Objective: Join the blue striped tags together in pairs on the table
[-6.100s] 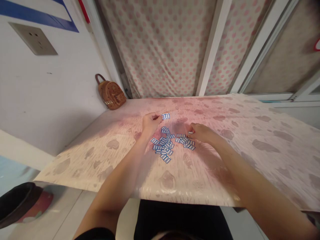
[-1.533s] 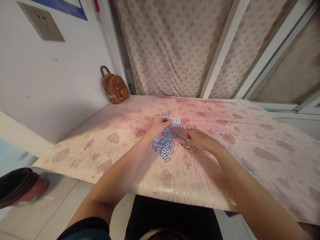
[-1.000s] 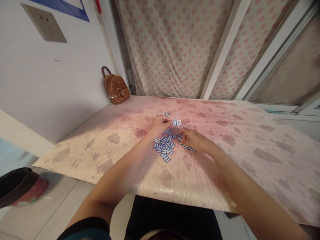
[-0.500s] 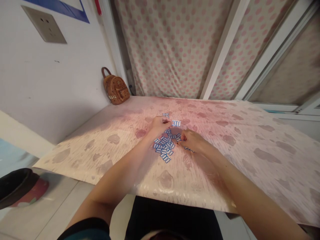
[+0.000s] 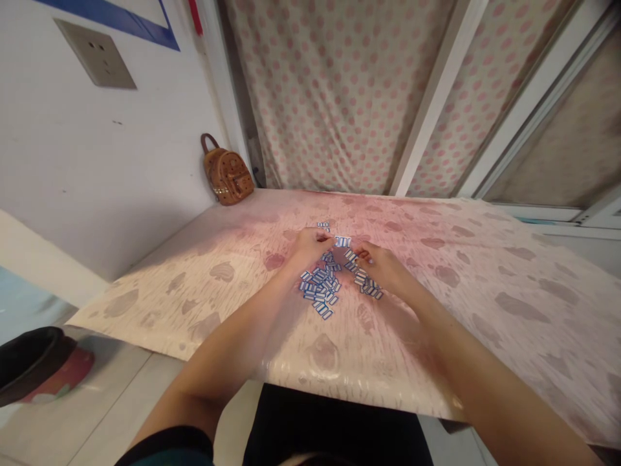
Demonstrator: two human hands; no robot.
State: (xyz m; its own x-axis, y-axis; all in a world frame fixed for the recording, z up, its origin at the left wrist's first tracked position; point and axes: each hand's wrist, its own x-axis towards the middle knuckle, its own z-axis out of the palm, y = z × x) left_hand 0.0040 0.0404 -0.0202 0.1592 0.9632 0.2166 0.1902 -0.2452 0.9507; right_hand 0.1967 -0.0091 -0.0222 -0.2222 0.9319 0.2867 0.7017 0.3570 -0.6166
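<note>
My left hand [image 5: 312, 246] is closed in a pinch on a small white label strip [image 5: 343, 241] with blue borders, held out to the right of its fingertips. Across from it, my right hand [image 5: 381, 264] has thumb and fingers pressed together; what they hold, if anything, is too small to make out. Blue-edged white pieces [image 5: 351, 257] lie right by its fingertips, and more pieces [image 5: 369, 285] show below that hand. A loose pile of similar pieces [image 5: 320, 285] is spread between my forearms. Beyond my left hand lies a small group of pieces [image 5: 323, 225].
A patterned pink and cream cloth [image 5: 485, 310] covers the table. A small brown backpack [image 5: 227, 171] stands at the back left against the wall. Behind the table hangs a dotted curtain [image 5: 325, 97]. A dark-rimmed red container [image 5: 48, 366] is on the floor at left.
My right hand has lifted slightly and turned, uncovering pieces beneath it. My left hand keeps its pinch on the label strip, which has tilted a little.
</note>
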